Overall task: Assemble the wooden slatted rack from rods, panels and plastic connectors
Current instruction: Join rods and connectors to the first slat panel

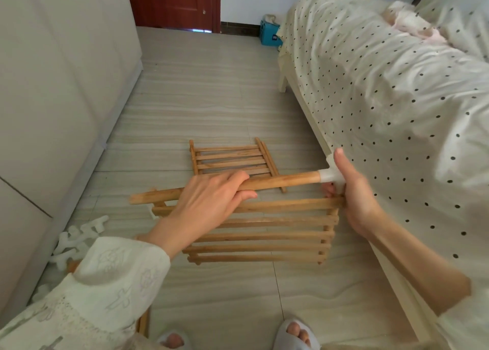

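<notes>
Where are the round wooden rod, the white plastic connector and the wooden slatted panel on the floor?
round wooden rod (280, 181), head view, mid shaft
white plastic connector (329, 176), head view, sleeve
wooden slatted panel on the floor (230, 159), head view, middle slat

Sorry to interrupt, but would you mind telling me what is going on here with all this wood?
A person is putting together a slatted wooden rack. The left hand grips a wooden rod, whose end sits in a white plastic connector held by the right hand at a corner of the slatted panel. A second panel lies on the floor, with spare connectors by the wall.
</notes>
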Motion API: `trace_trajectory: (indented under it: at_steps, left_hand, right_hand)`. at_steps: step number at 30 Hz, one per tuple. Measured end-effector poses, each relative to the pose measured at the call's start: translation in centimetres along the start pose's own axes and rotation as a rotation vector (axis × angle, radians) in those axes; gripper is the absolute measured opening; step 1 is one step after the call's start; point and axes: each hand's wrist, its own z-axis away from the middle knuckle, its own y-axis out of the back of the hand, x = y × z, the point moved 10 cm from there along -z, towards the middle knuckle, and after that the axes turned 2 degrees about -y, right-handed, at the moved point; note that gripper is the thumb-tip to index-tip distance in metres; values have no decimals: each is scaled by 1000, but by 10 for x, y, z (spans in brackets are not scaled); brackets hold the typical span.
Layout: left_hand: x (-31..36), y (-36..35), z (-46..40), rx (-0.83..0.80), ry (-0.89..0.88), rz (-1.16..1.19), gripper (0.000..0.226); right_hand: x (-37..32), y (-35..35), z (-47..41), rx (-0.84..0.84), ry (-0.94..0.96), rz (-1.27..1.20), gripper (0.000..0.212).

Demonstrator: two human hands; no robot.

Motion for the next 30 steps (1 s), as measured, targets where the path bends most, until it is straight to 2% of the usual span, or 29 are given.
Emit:
trace_trajectory:
  at_steps: [3,7,10,12,14,20,22,26,28,30]
  left_hand:
    - [8,8,-2,57,-2,41,52]
    - [10,15,-2,50,-9,17,47]
    - [9,19,-3,-52,-7,57,52]
    - [5,15,1,-180,70,174,48]
    - [2,9,6,-255,137,305,34]
    - [-5,-16,20,-451,312,868,29]
    - [-7,-21,21,-434,285,811,31]
    - [-19,-1,2,-218,137,365,44]
    - [-20,12,-4,-92,110,168,49]
    - [-17,17,-6,-6,124,46,40]
  right_hand:
    - [-15,13,6,170,61,-48,49]
    - [-27,16,17,228,140,-111,39]
    - [-32,12,21,230,190,-92,39]
    - [-37,8,24,232,225,-54,39]
    - [-44,4,27,226,271,-11,40]
    - [-57,-8,34,193,325,22,49]
    - [-59,-12,32,146,293,55,50]
    - [-57,-10,22,38,156,27,73]
    - [-63,-12,22,-16,164,3,67]
    - [-64,-17,24,-70,179,43,53]
